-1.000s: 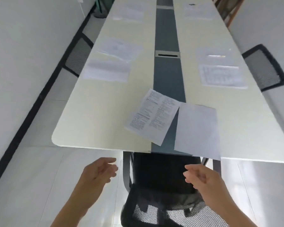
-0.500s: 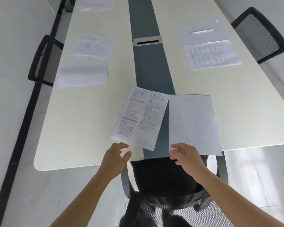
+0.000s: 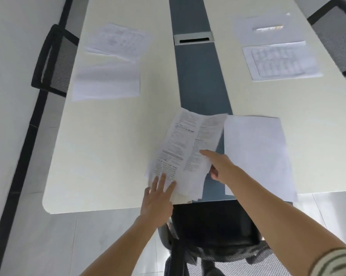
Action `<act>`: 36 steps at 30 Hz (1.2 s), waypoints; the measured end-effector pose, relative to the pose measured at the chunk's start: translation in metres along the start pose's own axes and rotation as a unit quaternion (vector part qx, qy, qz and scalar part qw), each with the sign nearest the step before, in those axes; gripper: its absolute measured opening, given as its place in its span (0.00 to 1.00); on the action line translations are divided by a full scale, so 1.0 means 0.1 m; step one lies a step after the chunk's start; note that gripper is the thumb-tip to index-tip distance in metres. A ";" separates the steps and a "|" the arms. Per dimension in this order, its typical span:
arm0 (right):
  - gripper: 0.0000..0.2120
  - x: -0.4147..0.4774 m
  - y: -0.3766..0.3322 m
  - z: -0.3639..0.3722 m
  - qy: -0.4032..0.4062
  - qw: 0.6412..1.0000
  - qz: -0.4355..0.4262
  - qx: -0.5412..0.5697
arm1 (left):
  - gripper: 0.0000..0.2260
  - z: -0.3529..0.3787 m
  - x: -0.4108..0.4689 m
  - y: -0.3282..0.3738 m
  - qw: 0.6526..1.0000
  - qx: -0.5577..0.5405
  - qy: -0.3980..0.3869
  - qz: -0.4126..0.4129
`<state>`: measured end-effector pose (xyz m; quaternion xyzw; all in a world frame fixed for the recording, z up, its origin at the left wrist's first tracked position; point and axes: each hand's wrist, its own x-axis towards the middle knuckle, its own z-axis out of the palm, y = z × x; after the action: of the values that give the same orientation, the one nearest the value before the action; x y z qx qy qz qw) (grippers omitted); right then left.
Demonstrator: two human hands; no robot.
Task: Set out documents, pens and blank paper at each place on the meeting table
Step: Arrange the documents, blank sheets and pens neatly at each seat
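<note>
A stack of printed documents lies at the near end of the long white meeting table, slightly lifted on its right side. My right hand grips the stack's right edge, thumb underneath. Fingers spread, my left hand presses flat on the stack's near left corner. A pile of blank paper lies just right of the documents. At the left place lie a printed sheet and a blank sheet. The right place has a printed sheet and a blank sheet with a pen on it.
A dark strip with a cable box runs down the table's middle. Black mesh chairs stand at the left, at the right and right under me at the table's end. A white wall runs along the left.
Both hands moved forward from below the table edge onto the printed stack. The right hand took hold of its right edge, and the left hand came down on its near corner.
</note>
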<state>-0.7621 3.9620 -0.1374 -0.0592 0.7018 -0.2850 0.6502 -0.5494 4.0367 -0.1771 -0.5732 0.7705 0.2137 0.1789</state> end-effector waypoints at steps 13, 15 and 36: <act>0.05 -0.70 -0.23 0.32 0.044 0.931 -0.344 -0.112 | 0.43 -1.29 0.31 -0.69 0.817 -0.556 0.151 -0.033; 0.09 -0.90 -0.31 0.28 0.020 0.919 -0.386 -0.083 | 0.36 -1.70 0.38 -0.75 0.749 -0.649 0.122 0.052; 0.09 -0.02 -0.20 0.10 0.094 0.938 -0.269 -0.196 | 0.24 -1.18 0.44 -0.39 0.858 -0.483 0.114 -0.130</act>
<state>-0.7576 3.9428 -0.1259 -0.3444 0.7597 -0.3104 0.4560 -0.5281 3.9283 -0.1051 -0.7029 0.5042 0.4669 -0.1839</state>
